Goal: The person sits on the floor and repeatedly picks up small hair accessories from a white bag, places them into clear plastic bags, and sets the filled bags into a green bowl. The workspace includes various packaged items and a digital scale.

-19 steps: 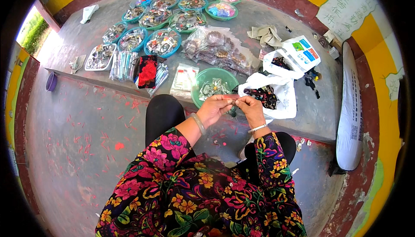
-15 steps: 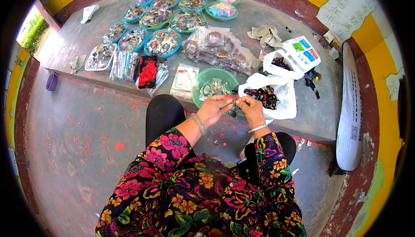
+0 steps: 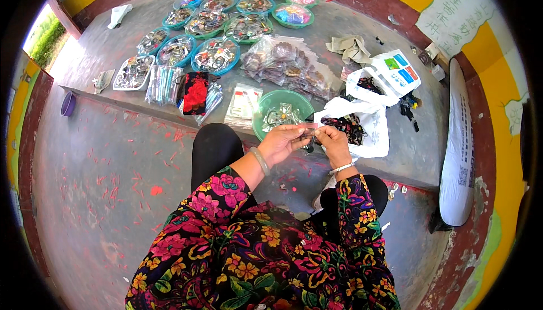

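Note:
Between my hands is a small clear plastic bag (image 3: 308,126) with a reddish band along its top. Its contents are too small to make out. My left hand (image 3: 277,143) pinches the bag at one side, and my right hand (image 3: 335,145) grips the other side with thumb and fingertips. Just beyond them stands a green plastic basin (image 3: 261,106) with small clear packets (image 3: 281,115) inside. To the right of the basin, close to my right hand, a white plastic bag (image 3: 375,135) gapes around dark, colour-flecked pieces (image 3: 352,127).
Blue and green basins (image 3: 215,55) of packaged trinkets cover the raised ledge. A white tray (image 3: 116,78), a red-and-black pouch (image 3: 195,93), flat packets (image 3: 243,102) and heaped bagged beads (image 3: 288,64) lie nearer. A purple bowl (image 3: 68,104) stands on the floor at left.
My fingertips have moved slightly apart, and more of the clear bag with its reddish band shows between them. The surroundings have shifted only slightly in view.

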`<state>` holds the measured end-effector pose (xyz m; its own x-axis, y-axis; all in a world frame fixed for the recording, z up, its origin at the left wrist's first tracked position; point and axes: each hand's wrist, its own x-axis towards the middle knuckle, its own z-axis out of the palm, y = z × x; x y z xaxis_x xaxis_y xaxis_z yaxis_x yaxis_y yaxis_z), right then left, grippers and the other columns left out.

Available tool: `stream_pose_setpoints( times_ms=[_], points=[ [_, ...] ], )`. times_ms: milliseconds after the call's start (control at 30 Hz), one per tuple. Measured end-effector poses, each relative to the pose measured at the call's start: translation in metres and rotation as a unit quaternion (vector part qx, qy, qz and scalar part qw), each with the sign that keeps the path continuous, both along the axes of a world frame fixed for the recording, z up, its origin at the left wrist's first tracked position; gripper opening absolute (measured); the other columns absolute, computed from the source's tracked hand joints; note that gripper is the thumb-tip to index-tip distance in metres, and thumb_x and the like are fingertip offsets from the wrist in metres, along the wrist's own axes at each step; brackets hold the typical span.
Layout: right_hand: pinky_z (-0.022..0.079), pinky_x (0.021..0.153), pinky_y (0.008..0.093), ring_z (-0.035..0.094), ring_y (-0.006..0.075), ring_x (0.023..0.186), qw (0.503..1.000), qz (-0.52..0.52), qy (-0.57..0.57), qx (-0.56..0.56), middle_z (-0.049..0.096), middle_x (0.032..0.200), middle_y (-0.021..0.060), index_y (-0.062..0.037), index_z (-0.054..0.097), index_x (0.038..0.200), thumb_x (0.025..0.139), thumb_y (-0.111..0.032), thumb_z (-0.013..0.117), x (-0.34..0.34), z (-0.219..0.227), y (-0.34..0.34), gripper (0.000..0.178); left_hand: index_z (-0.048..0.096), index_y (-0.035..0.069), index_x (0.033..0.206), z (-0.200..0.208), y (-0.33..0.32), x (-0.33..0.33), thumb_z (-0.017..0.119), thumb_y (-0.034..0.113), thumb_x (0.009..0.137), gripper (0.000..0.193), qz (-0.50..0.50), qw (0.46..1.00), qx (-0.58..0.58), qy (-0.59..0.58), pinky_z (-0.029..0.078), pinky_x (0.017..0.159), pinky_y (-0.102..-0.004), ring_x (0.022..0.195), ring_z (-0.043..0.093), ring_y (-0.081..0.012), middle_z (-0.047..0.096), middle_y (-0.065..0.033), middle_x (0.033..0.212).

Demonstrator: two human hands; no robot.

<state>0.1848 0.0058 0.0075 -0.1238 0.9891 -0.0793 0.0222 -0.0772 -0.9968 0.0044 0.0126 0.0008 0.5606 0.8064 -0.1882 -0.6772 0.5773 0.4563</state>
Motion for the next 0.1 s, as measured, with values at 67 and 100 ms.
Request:
stream_pose_setpoints(
  times_ms=[67,100],
  points=[
    [0.037,0.055,0.0185,0.045,0.0034,0.06,0.999,-0.02,0.006,-0.029,0.055,0.066,-0.0038,0.0002,0.063,0.081,0.082,-0.01,0.059,0.0004,-0.0073,0.0017,0.011,0.05,-0.008,0.112,-0.0038,-0.0001,0.0014,0.049,0.002,0.086,0.028,0.017,1.0,-0.01,0.012,0.052,0.079,-0.0291,0.092,0.059,-0.0208,0.055,-0.0152,0.112],
    [0.037,0.055,0.0187,0.045,0.0039,0.06,0.999,-0.03,0.009,-0.044,0.055,0.065,-0.0036,-0.0006,0.063,0.081,0.082,-0.011,0.059,0.0004,-0.0106,0.0024,0.011,0.05,-0.008,0.113,-0.006,-0.0006,0.0026,0.049,0.002,0.086,0.029,0.025,0.999,-0.015,0.017,0.053,0.079,-0.0297,0.091,0.059,-0.0215,0.055,-0.015,0.112]
  ],
)
